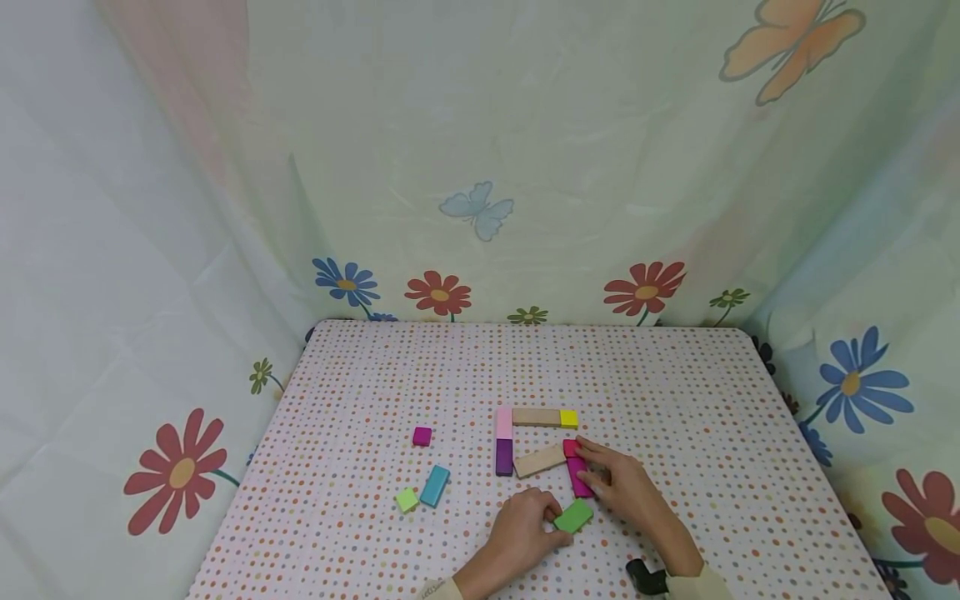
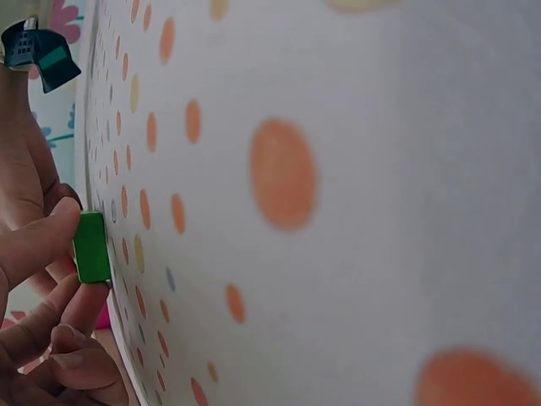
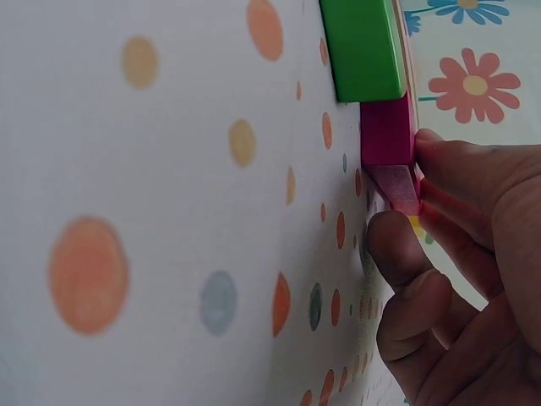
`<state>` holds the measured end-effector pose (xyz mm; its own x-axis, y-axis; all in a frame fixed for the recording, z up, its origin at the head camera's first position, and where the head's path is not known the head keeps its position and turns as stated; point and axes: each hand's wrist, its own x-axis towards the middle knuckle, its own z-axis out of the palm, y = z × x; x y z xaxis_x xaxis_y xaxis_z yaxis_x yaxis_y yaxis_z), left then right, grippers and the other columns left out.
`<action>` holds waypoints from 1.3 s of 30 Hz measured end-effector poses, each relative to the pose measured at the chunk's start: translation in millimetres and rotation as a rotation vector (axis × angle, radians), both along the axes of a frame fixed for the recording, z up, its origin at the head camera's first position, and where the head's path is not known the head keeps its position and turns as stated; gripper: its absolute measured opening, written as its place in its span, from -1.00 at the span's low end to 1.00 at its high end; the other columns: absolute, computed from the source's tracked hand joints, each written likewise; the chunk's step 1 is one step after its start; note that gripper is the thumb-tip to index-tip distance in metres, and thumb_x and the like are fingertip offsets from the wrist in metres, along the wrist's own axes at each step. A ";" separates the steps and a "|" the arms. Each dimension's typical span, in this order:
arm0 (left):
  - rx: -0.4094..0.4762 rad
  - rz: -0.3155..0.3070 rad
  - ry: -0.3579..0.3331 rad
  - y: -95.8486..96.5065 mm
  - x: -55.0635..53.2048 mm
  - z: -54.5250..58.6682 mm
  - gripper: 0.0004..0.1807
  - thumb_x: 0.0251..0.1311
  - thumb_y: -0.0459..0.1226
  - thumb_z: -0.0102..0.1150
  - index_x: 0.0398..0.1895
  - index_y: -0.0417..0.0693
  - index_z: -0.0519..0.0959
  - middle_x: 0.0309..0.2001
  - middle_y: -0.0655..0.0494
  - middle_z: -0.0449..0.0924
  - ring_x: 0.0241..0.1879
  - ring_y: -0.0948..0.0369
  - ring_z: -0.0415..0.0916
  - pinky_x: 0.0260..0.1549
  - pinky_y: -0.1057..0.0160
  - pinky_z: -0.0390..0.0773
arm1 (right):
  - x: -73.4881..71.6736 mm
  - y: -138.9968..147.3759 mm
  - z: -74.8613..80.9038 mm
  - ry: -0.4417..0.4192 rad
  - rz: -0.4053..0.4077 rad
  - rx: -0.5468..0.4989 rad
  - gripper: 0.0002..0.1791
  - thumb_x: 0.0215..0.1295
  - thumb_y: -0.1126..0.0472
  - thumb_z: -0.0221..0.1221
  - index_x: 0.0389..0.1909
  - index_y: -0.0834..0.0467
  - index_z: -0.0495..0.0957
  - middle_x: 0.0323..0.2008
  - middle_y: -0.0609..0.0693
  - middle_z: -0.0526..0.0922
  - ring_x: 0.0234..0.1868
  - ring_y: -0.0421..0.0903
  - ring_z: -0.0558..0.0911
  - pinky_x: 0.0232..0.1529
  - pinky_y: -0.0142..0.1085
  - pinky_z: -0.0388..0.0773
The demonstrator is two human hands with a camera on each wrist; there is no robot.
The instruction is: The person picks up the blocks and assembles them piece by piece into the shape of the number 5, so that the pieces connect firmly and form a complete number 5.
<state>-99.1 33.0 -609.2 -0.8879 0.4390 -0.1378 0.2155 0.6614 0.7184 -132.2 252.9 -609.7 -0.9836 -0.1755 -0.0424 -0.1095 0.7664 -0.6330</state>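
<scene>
My left hand [image 1: 523, 527] pinches a green rectangular block [image 1: 573, 516] between thumb and fingers, low over the dotted table. In the left wrist view the green block [image 2: 91, 247] is held by its ends. My right hand [image 1: 626, 490] holds a magenta block [image 1: 579, 478], its thumb on the near part and a fingertip by a small red block [image 1: 571, 447] at the far end. The right wrist view shows the thumb against the magenta block [image 3: 387, 134]. A plain wooden block [image 1: 540, 461] lies slanted, reaching from the red block towards a purple block [image 1: 504, 457].
A pink block [image 1: 504, 422] adjoins the purple one, followed by another wooden block [image 1: 536, 417] and a yellow cube [image 1: 569, 419]. To the left lie a magenta cube [image 1: 422, 437], a blue block [image 1: 435, 486] and a lime cube [image 1: 407, 500]. Patterned curtains surround the table [image 1: 360, 375].
</scene>
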 end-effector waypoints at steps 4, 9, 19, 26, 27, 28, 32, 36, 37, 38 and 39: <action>0.006 -0.001 0.011 0.3 0.5 0.6 -0.72 0.05 -0.08 0.65 -0.26 0.05 0.76 -0.38 0.33 0.64 -0.41 0.53 0.41 -0.40 0.47 0.42 | 0.1 -0.3 0.2 -0.002 -0.002 -0.001 -0.48 0.42 0.19 0.37 0.36 0.18 0.60 0.52 0.10 0.49 -0.56 -0.34 0.34 -0.50 -0.44 0.38; 0.007 -0.002 0.022 0.8 0.8 1.1 -0.72 0.05 -0.08 0.65 -0.25 0.05 0.76 -0.38 0.34 0.64 -0.41 0.54 0.41 -0.39 0.48 0.42 | -0.1 0.0 -0.8 0.014 0.001 0.009 -0.48 0.41 0.19 0.37 0.36 0.18 0.60 0.51 0.10 0.50 -0.54 -0.36 0.33 -0.49 -0.44 0.38; 0.000 -0.039 0.081 2.1 0.0 -2.3 -0.70 0.06 -0.05 0.64 -0.23 0.05 0.75 -0.37 0.34 0.63 -0.40 0.55 0.39 -0.40 0.51 0.41 | 1.6 0.9 -2.8 0.045 0.016 -0.026 -0.48 0.40 0.21 0.38 0.35 0.20 0.61 0.49 0.11 0.52 -0.54 -0.39 0.32 -0.48 -0.45 0.39; -0.015 -0.037 0.071 3.4 0.2 -1.3 -0.69 0.07 -0.05 0.64 -0.23 0.05 0.75 -0.37 0.33 0.63 -0.39 0.54 0.39 -0.39 0.51 0.42 | 1.6 0.6 -1.6 0.040 0.007 -0.022 -0.48 0.40 0.21 0.38 0.35 0.19 0.62 0.49 0.11 0.52 -0.55 -0.39 0.33 -0.50 -0.45 0.39; -0.015 -0.035 0.066 3.6 0.3 -1.3 -0.69 0.07 -0.06 0.64 -0.22 0.05 0.75 -0.37 0.33 0.63 -0.40 0.54 0.39 -0.39 0.51 0.42 | 1.6 0.6 -1.5 0.040 0.006 -0.023 -0.49 0.40 0.21 0.38 0.34 0.19 0.62 0.49 0.11 0.52 -0.55 -0.39 0.33 -0.50 -0.45 0.39; -0.015 -0.035 0.063 3.9 0.5 -0.7 -0.69 0.07 -0.06 0.64 -0.22 0.04 0.75 -0.37 0.32 0.63 -0.40 0.54 0.39 -0.39 0.51 0.42 | 1.6 0.3 -1.4 0.037 0.004 -0.025 -0.49 0.40 0.21 0.38 0.34 0.19 0.62 0.49 0.10 0.53 -0.55 -0.39 0.33 -0.50 -0.45 0.39; -0.011 -0.027 0.042 5.4 1.4 0.3 -0.70 0.07 -0.08 0.64 -0.23 0.03 0.73 -0.39 0.32 0.61 -0.42 0.53 0.39 -0.41 0.50 0.42 | 1.5 0.3 -1.6 0.039 0.007 -0.026 -0.49 0.40 0.21 0.38 0.34 0.19 0.62 0.49 0.09 0.53 -0.55 -0.39 0.33 -0.50 -0.45 0.39; -0.022 -0.025 0.043 6.3 2.2 0.0 -0.69 0.07 -0.08 0.64 -0.23 0.04 0.73 -0.38 0.34 0.60 -0.43 0.53 0.38 -0.41 0.50 0.42 | 1.4 0.6 -2.2 0.040 0.008 -0.024 -0.49 0.40 0.20 0.38 0.34 0.19 0.62 0.49 0.09 0.53 -0.55 -0.39 0.33 -0.50 -0.45 0.39; -0.023 -0.028 0.050 6.4 2.4 0.2 -0.69 0.07 -0.07 0.64 -0.23 0.04 0.73 -0.38 0.34 0.60 -0.42 0.54 0.38 -0.41 0.50 0.42 | 1.4 0.7 -2.3 0.041 0.009 -0.025 -0.49 0.40 0.20 0.38 0.34 0.19 0.62 0.49 0.09 0.53 -0.55 -0.39 0.33 -0.50 -0.45 0.39; -0.027 -0.028 0.055 6.2 2.8 0.1 -0.69 0.07 -0.07 0.64 -0.23 0.04 0.72 -0.37 0.33 0.60 -0.42 0.54 0.38 -0.41 0.50 0.42 | 1.4 0.8 -2.5 0.042 0.010 -0.025 -0.49 0.40 0.20 0.38 0.34 0.19 0.62 0.49 0.09 0.53 -0.55 -0.39 0.33 -0.50 -0.45 0.39; -0.034 -0.030 0.063 5.9 3.1 0.0 -0.69 0.07 -0.06 0.64 -0.23 0.05 0.72 -0.37 0.33 0.60 -0.42 0.54 0.38 -0.41 0.50 0.42 | 1.3 0.9 -2.8 0.043 0.010 -0.023 -0.49 0.40 0.20 0.38 0.34 0.19 0.62 0.49 0.09 0.53 -0.55 -0.39 0.33 -0.50 -0.45 0.39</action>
<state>-96.0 38.9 -609.2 -0.8819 0.4612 -0.0977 0.2793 0.6781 0.6799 -130.9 253.8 -612.5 -0.9826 -0.1859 0.0039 -0.1445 0.7503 -0.6451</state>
